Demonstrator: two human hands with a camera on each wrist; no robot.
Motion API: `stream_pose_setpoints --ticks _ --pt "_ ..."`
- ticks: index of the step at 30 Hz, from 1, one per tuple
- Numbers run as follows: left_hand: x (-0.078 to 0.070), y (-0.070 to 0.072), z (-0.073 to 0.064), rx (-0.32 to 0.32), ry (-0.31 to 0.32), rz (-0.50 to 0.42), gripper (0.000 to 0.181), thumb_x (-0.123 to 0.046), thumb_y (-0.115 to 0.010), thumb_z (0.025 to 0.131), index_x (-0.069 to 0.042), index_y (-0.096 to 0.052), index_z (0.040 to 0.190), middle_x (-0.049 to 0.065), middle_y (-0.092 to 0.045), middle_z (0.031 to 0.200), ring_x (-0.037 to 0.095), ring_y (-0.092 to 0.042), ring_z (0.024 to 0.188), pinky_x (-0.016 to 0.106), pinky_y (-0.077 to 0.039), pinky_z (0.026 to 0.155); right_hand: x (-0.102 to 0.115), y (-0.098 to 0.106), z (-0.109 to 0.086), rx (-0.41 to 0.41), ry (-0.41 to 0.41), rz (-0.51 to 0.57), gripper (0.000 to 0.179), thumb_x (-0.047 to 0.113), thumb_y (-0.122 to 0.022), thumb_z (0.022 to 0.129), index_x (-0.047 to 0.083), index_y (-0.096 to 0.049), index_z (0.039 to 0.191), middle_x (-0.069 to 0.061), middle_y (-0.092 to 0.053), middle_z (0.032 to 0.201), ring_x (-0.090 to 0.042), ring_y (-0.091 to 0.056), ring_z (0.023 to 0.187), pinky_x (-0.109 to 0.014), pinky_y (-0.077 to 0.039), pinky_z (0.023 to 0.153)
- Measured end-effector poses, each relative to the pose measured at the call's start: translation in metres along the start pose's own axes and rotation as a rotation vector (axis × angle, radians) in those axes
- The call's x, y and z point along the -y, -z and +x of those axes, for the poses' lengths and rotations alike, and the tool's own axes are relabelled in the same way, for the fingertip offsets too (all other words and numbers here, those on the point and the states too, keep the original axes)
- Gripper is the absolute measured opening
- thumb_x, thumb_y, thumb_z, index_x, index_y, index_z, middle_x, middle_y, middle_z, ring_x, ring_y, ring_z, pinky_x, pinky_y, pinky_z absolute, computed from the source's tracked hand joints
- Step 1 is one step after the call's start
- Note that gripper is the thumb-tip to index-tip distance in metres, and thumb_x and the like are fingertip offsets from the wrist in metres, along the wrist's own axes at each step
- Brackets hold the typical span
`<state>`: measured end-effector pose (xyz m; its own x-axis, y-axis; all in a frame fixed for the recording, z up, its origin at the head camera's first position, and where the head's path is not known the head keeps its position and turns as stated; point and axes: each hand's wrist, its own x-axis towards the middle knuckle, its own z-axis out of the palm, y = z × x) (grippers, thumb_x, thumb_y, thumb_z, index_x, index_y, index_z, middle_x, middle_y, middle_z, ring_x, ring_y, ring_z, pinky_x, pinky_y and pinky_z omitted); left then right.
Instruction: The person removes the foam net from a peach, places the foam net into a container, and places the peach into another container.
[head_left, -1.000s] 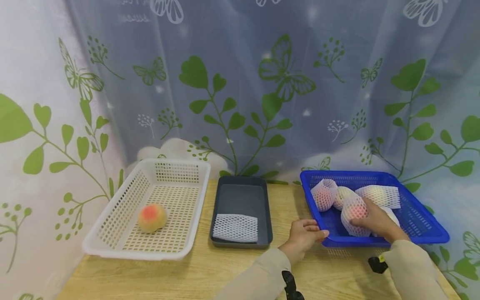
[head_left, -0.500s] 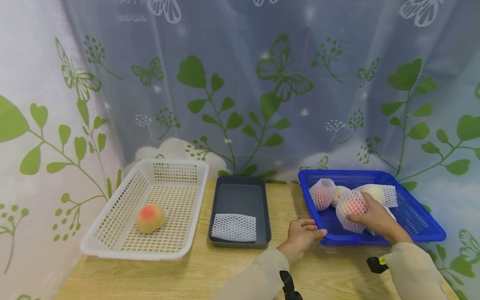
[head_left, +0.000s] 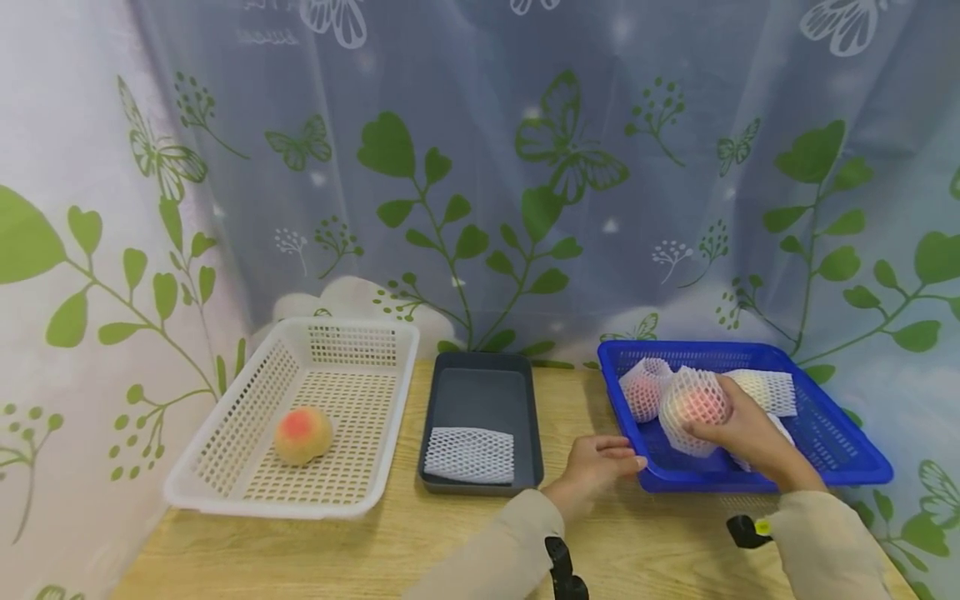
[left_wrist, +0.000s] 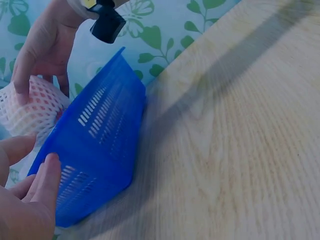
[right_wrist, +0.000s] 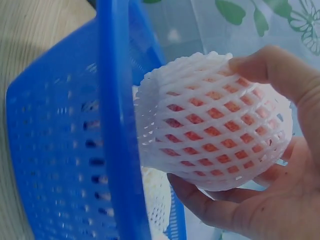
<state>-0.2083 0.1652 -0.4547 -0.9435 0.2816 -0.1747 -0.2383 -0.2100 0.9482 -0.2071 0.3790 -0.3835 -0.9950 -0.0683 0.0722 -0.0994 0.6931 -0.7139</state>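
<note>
My right hand [head_left: 757,433] grips a pink peach in a white foam net sleeve [right_wrist: 215,125], thumb on one side and fingers on the other. In the head view it is held over the blue basket [head_left: 832,450]. My left hand [head_left: 592,471] is at the basket's near left corner, its fingertips right at the rim and outer wall; in the left wrist view its thumb and fingers [left_wrist: 47,182] stand apart. Another netted peach [head_left: 643,396] lies at the basket's left side, and a pale netted fruit [head_left: 753,387] lies behind my right hand. More netting is partly hidden beneath that hand.
A dark grey tray [head_left: 480,400] with a flat white foam net [head_left: 470,456] stands mid-table. To its left is a white basket [head_left: 360,400] holding one bare peach [head_left: 303,436]. A patterned curtain [head_left: 480,208] hangs behind the wooden table [head_left: 315,558].
My right hand has lifted the netted peach and shifted it slightly left and up within the basket area. My left hand has drawn slightly left, off the basket's rim.
</note>
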Motion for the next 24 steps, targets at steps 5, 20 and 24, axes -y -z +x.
stream_pose_setpoints --ticks 5,20,24 --pt "-0.006 0.010 0.002 0.022 -0.027 0.006 0.033 -0.001 -0.074 0.081 0.003 -0.066 0.113 0.009 -0.071 0.096 0.018 -0.068 0.085 0.038 -0.057 0.081 0.013 -0.005 -0.002 0.018 0.007 0.029 0.091 0.023 -0.072 0.087 -0.008 -0.013 0.149 -0.033 -0.037 0.136 -0.042 -0.045 0.118 -0.034 -0.050 0.083" --pt "-0.021 0.036 0.009 0.102 -0.122 -0.040 0.043 -0.015 -0.071 0.087 0.000 -0.060 0.126 0.012 -0.065 0.120 0.016 -0.064 0.102 0.037 -0.052 0.092 0.035 -0.030 0.001 0.093 0.095 0.174 0.088 0.017 -0.072 0.086 -0.001 -0.014 0.150 -0.028 -0.040 0.134 -0.038 -0.051 0.113 -0.028 -0.053 0.078" --pt "-0.024 0.045 0.009 0.121 -0.125 -0.033 0.047 -0.017 -0.070 0.088 -0.001 -0.057 0.130 0.016 -0.060 0.128 0.018 -0.062 0.108 0.035 -0.051 0.094 0.042 -0.040 0.001 0.088 0.100 0.131 0.092 0.018 -0.074 0.084 -0.003 -0.014 0.150 -0.030 -0.041 0.134 -0.037 -0.053 0.112 -0.030 -0.053 0.080"
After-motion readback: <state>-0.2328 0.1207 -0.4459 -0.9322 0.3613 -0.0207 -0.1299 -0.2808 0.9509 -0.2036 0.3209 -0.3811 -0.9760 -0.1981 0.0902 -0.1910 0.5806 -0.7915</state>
